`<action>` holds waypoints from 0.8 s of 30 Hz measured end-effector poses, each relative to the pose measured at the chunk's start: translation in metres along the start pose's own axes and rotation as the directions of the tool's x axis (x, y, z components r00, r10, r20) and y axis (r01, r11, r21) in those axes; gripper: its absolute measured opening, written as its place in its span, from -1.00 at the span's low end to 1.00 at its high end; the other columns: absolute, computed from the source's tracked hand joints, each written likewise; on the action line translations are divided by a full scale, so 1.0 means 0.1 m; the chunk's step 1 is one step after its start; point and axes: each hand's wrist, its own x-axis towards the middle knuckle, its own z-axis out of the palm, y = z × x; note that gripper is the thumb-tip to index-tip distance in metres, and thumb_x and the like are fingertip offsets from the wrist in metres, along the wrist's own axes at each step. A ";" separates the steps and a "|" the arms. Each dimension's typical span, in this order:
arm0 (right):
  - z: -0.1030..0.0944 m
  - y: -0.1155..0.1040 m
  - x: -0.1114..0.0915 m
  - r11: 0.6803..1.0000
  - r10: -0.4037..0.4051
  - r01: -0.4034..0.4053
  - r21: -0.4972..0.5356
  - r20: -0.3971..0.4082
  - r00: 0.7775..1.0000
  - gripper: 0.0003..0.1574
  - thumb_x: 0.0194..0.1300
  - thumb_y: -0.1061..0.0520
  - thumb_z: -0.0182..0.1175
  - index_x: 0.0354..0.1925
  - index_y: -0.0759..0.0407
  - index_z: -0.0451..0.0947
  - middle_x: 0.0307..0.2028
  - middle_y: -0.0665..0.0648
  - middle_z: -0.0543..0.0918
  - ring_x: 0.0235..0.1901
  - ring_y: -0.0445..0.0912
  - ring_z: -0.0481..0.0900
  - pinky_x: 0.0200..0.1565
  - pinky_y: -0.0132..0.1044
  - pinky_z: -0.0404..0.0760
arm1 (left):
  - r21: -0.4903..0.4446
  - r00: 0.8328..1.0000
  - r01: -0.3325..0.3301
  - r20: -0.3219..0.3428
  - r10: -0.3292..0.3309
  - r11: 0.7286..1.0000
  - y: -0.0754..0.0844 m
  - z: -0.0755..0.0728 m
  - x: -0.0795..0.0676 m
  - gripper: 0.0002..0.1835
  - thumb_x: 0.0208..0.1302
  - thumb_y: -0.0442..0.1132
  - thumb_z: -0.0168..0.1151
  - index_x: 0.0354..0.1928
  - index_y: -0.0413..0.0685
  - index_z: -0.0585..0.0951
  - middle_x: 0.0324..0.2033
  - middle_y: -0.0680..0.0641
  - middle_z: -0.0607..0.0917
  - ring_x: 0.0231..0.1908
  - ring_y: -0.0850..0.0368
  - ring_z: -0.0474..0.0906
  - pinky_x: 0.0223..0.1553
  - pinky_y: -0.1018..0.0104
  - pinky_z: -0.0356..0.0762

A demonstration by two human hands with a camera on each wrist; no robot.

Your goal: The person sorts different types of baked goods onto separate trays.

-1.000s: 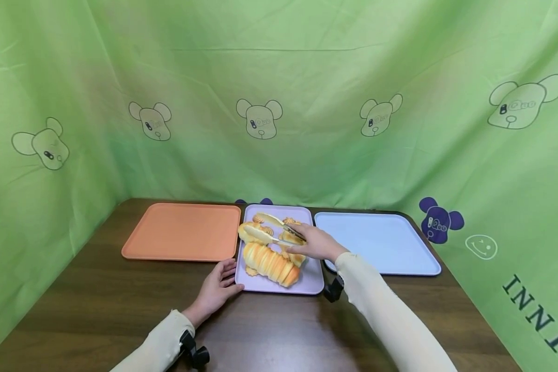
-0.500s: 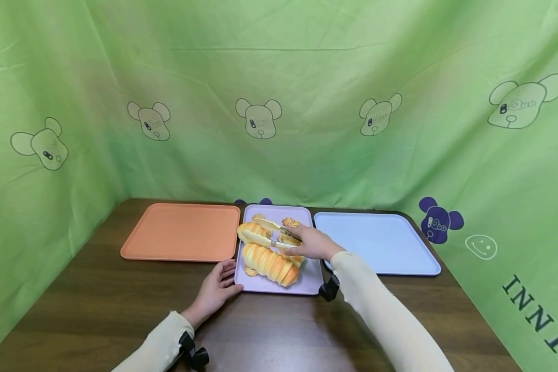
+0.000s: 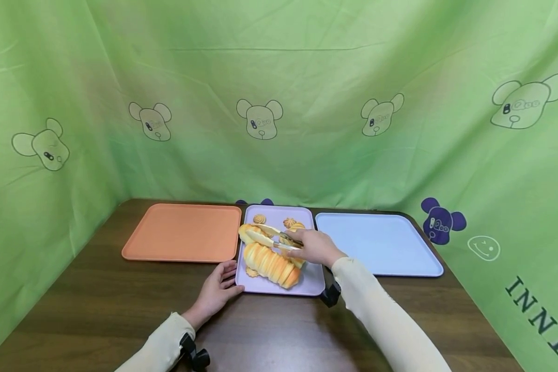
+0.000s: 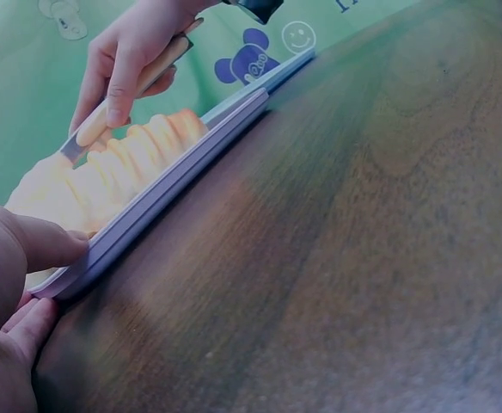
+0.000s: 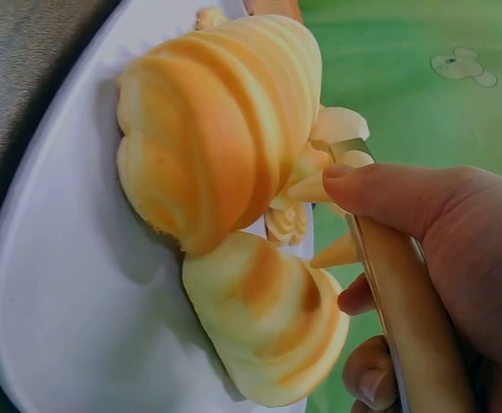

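Observation:
My left hand [image 3: 217, 288] holds the near left corner of a lavender tray [image 3: 309, 281]; in the left wrist view its thumb lies on the rim [image 4: 161, 182]. My right hand [image 3: 317, 246] grips tongs [image 3: 279, 245] with wooden handles [image 5: 410, 301] and pale tips. The tips reach left over a smaller bread roll [image 3: 244, 231] at the tray's left edge; whether they pinch it I cannot tell. A large ridged bread roll [image 3: 270, 264] lies in front of the tongs. Another roll [image 5: 268, 318] sits to its right, partly under my right hand in the head view.
Piped cookies [image 3: 259, 219] lie at the tray's back, and one cookie [image 3: 251, 272] peeks from under the large roll. An orange tray [image 3: 186, 232] stands left, a light blue tray [image 3: 376, 243] right. A green curtain [image 3: 260, 165] hangs behind the brown table [image 3: 269, 330].
The tongs have come slightly nearer and lower, and their arms have drawn closer together over the left roll. A back-left cookie shows more fully. My left hand has stayed on the tray corner.

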 end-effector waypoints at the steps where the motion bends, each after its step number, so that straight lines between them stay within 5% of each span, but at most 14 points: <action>1: 0.01 0.00 -0.01 1.000 -0.006 0.006 -0.005 -0.011 1.000 -0.18 0.27 -0.21 0.32 0.37 0.10 0.43 0.17 0.26 0.59 0.04 0.16 0.60 0.09 0.12 0.58 | 0.004 1.000 -0.001 -0.001 0.001 1.000 -0.01 0.00 0.00 -0.36 0.09 -0.60 0.38 0.23 -0.50 0.36 0.17 -0.46 0.47 0.21 -0.37 0.41 0.16 0.09 0.57; 6: 0.04 0.00 -0.03 0.999 -0.036 0.035 -0.024 -0.055 0.998 -0.21 0.27 -0.22 0.31 0.35 0.09 0.46 0.06 0.19 0.64 -0.13 0.07 0.63 -0.05 0.06 0.64 | 0.002 1.000 0.009 -0.004 -0.009 1.000 -0.03 0.00 0.01 -0.36 0.09 -0.59 0.38 0.23 -0.50 0.36 0.18 -0.45 0.47 0.22 -0.35 0.41 0.17 0.12 0.57; 18: -0.01 0.05 -0.09 0.995 -0.096 0.092 -0.038 -0.143 0.985 -0.23 0.30 -0.13 0.32 0.36 0.15 0.43 0.22 0.30 0.56 0.07 0.22 0.59 0.07 0.17 0.59 | -0.020 1.000 -0.016 -0.015 0.016 1.000 -0.01 0.02 0.01 -0.37 0.08 -0.60 0.38 0.21 -0.51 0.38 0.17 -0.46 0.48 0.21 -0.36 0.42 0.17 0.07 0.57; 24: -0.10 0.10 -0.15 0.995 -0.099 0.092 -0.045 -0.209 0.973 -0.24 0.31 -0.11 0.31 0.37 0.14 0.42 0.13 0.26 0.62 -0.07 0.18 0.64 -0.07 0.14 0.64 | -0.025 0.999 -0.031 -0.012 0.031 0.999 -0.01 0.02 0.00 -0.36 0.07 -0.62 0.37 0.21 -0.55 0.35 0.16 -0.50 0.47 0.21 -0.38 0.42 0.16 0.02 0.57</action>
